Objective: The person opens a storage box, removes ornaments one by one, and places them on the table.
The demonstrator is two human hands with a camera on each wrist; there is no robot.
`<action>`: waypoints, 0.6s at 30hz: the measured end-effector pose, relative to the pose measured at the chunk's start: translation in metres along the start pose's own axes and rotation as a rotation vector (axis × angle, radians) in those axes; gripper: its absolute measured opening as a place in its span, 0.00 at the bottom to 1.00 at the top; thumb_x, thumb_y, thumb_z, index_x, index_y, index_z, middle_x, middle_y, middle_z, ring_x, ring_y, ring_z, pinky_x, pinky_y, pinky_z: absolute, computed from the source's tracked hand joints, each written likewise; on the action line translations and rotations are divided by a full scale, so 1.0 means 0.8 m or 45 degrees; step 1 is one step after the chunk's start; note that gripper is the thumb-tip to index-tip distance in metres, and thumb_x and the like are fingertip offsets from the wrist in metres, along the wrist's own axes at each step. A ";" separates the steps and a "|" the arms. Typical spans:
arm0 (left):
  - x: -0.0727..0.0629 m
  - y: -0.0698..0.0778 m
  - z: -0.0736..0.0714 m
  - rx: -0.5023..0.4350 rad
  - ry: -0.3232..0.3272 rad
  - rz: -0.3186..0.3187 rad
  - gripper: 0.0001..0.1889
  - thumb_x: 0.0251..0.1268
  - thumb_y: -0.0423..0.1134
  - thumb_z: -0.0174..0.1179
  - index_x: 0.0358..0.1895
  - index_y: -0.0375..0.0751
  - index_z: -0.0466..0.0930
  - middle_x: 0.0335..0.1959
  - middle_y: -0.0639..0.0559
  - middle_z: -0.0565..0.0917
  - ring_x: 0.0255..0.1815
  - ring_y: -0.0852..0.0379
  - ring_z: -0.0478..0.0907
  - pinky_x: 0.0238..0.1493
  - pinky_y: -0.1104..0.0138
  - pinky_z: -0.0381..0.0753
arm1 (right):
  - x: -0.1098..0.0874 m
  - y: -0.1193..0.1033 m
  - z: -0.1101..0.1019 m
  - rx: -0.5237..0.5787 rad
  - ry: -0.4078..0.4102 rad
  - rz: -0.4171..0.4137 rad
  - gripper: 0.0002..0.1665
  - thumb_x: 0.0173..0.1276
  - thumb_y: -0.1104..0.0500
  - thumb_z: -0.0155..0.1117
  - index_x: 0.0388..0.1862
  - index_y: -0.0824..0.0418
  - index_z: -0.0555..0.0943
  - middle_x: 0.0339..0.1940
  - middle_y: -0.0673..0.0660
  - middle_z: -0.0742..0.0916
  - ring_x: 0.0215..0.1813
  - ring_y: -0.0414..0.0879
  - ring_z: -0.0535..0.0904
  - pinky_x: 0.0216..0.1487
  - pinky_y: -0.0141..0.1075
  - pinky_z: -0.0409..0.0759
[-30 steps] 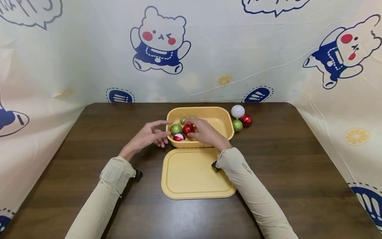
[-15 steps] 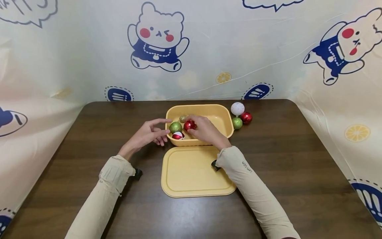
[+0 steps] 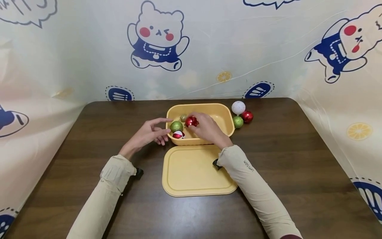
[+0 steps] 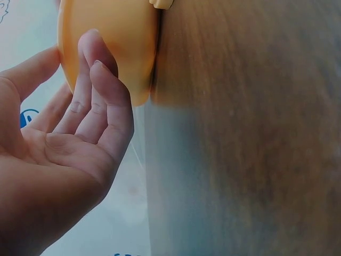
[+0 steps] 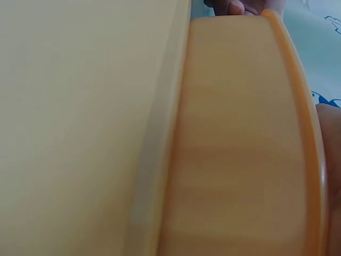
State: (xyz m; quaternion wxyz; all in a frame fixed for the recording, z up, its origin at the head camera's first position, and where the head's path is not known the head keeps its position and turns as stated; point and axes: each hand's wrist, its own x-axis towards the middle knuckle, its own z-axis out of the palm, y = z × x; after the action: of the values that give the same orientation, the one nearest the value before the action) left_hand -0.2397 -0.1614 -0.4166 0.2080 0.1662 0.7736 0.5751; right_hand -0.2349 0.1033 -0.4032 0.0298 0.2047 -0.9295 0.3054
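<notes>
In the head view a yellow plastic box (image 3: 223, 117) stands near the table's back edge. My right hand (image 3: 209, 128) reaches into it and holds a shiny red Christmas ball (image 3: 191, 121) between thumb and fingers. Left of that ball lie a green glitter ball (image 3: 176, 126), a red-and-white ball (image 3: 178, 134) and a small gold ball (image 3: 183, 118). My left hand (image 3: 149, 133) is at the box's left end, thumb and index finger at the rim, the other fingers bent loosely. The left wrist view shows this hand (image 4: 80, 138) against the box wall (image 4: 128, 58).
A flat yellow lid (image 3: 194, 172) lies in front of the box, under the right wrist. Just right of the box are a white ball (image 3: 238, 107), another red ball (image 3: 247, 116) and another green ball (image 3: 237, 122). A printed cloth (image 3: 203, 49) hangs behind the table.
My right hand has shifted slightly back and right inside the box with the red Christmas ball. The left hand keeps its place at the rim. The head view has tilted a little.
</notes>
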 end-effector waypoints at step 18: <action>0.001 0.002 0.000 0.011 -0.002 0.015 0.28 0.70 0.45 0.64 0.71 0.46 0.70 0.30 0.33 0.85 0.25 0.43 0.83 0.30 0.55 0.85 | -0.011 -0.002 -0.044 0.076 0.026 -0.022 0.27 0.71 0.55 0.66 0.65 0.65 0.75 0.54 0.59 0.84 0.53 0.52 0.80 0.57 0.46 0.78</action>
State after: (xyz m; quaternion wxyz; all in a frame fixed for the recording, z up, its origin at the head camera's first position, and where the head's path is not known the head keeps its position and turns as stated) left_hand -0.2401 -0.1607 -0.4150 0.2046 0.1719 0.7749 0.5729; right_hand -0.2286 0.1256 -0.3750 0.0360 0.2105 -0.9177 0.3350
